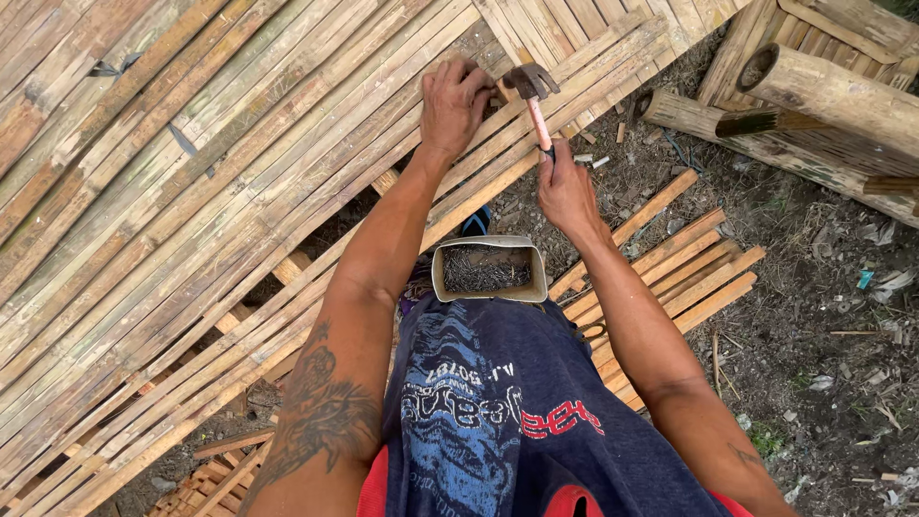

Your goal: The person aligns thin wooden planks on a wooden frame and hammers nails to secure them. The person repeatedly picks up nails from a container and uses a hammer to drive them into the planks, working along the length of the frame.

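Nearest, a metal box of nails (486, 271) sits at the person's lap. Just beyond it, the right hand (567, 191) is wrapped tight around the hammer (532, 96) handle, head raised. Left of the hammer head, the left hand (454, 101) pinches down on the bamboo slats (239, 191), apparently steadying a nail, though none shows. Judging by this, nailing is underway; the strike needs careful aim beside the fingers.

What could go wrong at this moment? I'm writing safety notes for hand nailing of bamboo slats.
The left hand rests on the bamboo slats right beside the hammer head, so a stray blow could hit the fingers. The right hand grips the hammer low on its handle, which may loosen aim. The open tin of nails sits at the lap's edge, between the forearms, and an elbow nudge might tip it onto the littered ground.
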